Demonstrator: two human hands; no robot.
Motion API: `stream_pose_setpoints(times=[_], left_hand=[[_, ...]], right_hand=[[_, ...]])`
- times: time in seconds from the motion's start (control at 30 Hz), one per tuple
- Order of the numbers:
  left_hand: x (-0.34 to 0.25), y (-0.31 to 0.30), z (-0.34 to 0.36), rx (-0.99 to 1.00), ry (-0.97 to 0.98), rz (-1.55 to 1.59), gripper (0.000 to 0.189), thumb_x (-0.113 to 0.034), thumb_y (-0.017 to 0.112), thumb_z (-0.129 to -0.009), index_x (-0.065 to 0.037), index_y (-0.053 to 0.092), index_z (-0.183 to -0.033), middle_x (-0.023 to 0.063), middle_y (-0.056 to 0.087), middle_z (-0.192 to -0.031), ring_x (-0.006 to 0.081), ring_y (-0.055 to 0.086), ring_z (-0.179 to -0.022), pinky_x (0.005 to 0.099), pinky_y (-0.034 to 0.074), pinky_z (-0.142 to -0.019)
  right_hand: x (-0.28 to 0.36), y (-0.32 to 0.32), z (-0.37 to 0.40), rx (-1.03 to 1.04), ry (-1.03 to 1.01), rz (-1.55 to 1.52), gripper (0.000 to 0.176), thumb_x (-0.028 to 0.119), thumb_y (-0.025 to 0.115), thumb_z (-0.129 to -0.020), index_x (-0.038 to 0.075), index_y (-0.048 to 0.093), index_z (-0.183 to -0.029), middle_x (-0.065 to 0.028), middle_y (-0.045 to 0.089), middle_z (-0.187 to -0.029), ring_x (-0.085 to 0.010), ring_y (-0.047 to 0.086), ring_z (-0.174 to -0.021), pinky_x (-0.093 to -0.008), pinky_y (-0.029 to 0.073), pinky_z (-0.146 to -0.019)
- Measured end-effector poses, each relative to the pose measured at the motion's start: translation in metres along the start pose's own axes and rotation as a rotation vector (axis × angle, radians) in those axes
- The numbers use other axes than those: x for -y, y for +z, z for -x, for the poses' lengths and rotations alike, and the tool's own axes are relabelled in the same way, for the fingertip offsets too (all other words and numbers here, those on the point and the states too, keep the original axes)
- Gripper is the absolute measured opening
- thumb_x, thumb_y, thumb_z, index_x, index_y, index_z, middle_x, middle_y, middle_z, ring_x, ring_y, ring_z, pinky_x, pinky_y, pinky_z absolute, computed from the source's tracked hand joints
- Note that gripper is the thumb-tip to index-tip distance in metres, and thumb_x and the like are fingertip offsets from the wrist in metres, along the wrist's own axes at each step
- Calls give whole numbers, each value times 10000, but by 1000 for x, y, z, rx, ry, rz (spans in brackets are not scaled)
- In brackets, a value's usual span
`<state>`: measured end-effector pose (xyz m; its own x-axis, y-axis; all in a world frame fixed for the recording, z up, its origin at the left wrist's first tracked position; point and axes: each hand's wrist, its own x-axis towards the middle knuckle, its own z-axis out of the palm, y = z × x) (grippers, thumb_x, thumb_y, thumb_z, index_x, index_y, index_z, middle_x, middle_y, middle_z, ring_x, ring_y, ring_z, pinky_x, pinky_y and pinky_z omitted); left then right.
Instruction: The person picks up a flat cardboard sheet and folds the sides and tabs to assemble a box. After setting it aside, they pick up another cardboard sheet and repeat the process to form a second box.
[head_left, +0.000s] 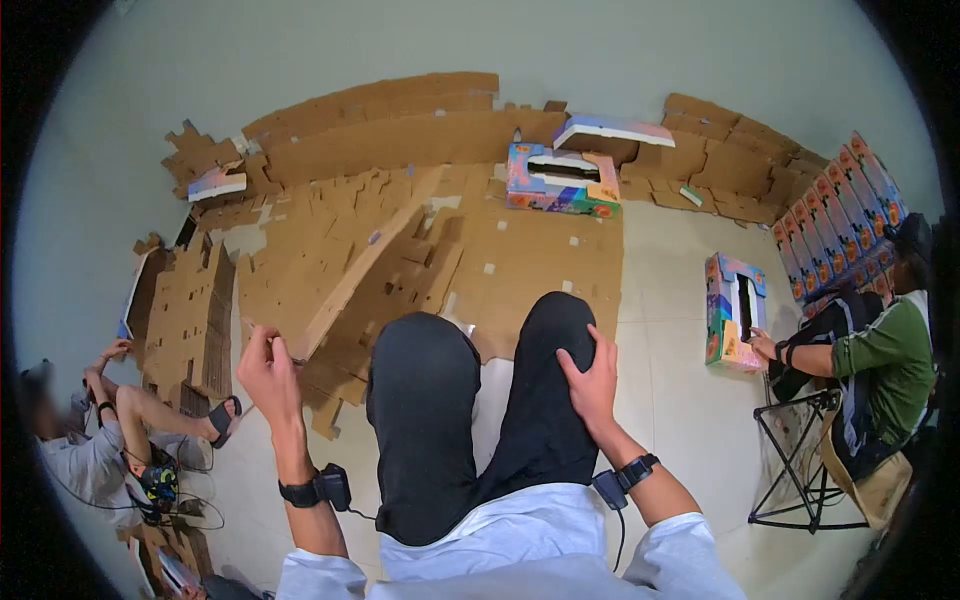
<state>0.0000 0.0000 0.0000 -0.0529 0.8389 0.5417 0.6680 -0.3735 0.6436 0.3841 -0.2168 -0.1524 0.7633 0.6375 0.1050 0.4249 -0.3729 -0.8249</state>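
Note:
My left hand [270, 372] is raised beside my left knee, its fingers curled together near the lower end of a long cardboard strip [362, 268]. Something thin may be between the fingertips, too small to name. On my right thigh [560, 370] rests my right hand [592, 385], fingers apart and holding nothing. Flat brown cardboard sheets [540, 262] cover the floor in front of my knees. A colourful printed box [562, 200] with an oblong opening lies on them farther out.
At the right, a person in a green sleeve [885, 340] touches another printed box [716, 310], near a row of upright boxes [835, 220] and a folding stool [810, 470]. Another person [90, 470] sits at the left by stacked cardboard [185, 320].

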Motion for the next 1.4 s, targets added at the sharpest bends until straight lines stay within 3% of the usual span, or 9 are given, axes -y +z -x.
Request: stream_pose_setpoints(times=[0.2, 0.37, 0.57, 0.67, 0.83, 1.1, 1.23, 1.33, 1.4], left_hand=[[-106, -31, 25, -123, 8, 41, 54, 3, 647, -957, 9, 696, -932, 123, 640, -684, 188, 655, -549, 379, 479, -526], [-159, -19, 71, -76, 443, -84, 70, -18, 703, -912, -64, 667, -873, 129, 611, -783, 327, 640, -638, 439, 472, -545], [-201, 18, 141, 239, 683, -175, 184, -91, 747, -896, -134, 602, -792, 62, 534, -742, 239, 622, -600, 408, 455, -506], [-203, 49, 182, 372, 789, -99, 234, -141, 726, -931, -141, 561, -766, 46, 524, -756, 196, 627, -557, 366, 455, -464], [-200, 92, 215, 583, 598, 79, 223, -172, 730, -943, -128, 565, -799, 46, 544, -765, 180, 658, -549, 365, 503, -466], [-244, 117, 184, 423, 535, -26, 127, -113, 707, -915, -134, 599, -853, 26, 515, -749, 142, 655, -524, 334, 523, -468], [-268, 130, 183, 422, 550, -95, 273, -100, 717, -897, -90, 737, -1170, 5, 497, -746, 81, 653, -538, 293, 518, -460], [-268, 139, 193, 531, 540, -108, 355, -100, 722, -910, -76, 699, -1264, 18, 527, -753, 100, 678, -552, 295, 537, -464], [-266, 146, 194, 617, 491, -101, 346, -97, 717, -926, -74, 665, -1267, 41, 568, -775, 143, 698, -568, 317, 553, -473]], right_hand=[[4, -12, 6, -35, -39, 76, 712, 359, 851, -975, 63, 556, -1551, -208, 555, -1477, -430, 615, -1368, -499, 517, -1155], [7, -20, 21, -134, -239, 125, 457, 255, 868, -946, 38, 700, -1312, -205, 609, -1432, -425, 619, -1366, -507, 523, -1142], [3, -36, 30, 112, -749, 122, 198, 161, 886, -875, 38, 756, -960, -149, 747, -1100, -348, 740, -1118, -454, 603, -957], [10, -45, 34, 246, -944, 181, 259, 210, 873, -835, 39, 763, -996, -144, 753, -1109, -334, 746, -1021, -435, 614, -874], [2, -35, 56, 478, -815, 130, 324, 251, 780, -921, 53, 732, -1174, -126, 737, -1204, -319, 712, -1127, -417, 582, -956], [35, -18, 94, 431, -814, 197, 407, 246, 710, -1035, 87, 690, -1409, -107, 694, -1340, -279, 679, -1221, -416, 546, -1034], [55, -4, 97, 440, -889, 208, 456, 243, 675, -1092, 104, 669, -1527, -98, 672, -1408, -259, 662, -1268, -416, 529, -1073], [65, -6, 103, 781, -767, 357, 511, 251, 817, -931, 146, 727, -1423, -109, 743, -1230, -247, 700, -1149, -416, 532, -1045], [75, 7, 108, 377, -1137, 267, 427, 174, 762, -940, 115, 749, -1363, -99, 761, -1220, -253, 730, -1102, -416, 555, -1034]])
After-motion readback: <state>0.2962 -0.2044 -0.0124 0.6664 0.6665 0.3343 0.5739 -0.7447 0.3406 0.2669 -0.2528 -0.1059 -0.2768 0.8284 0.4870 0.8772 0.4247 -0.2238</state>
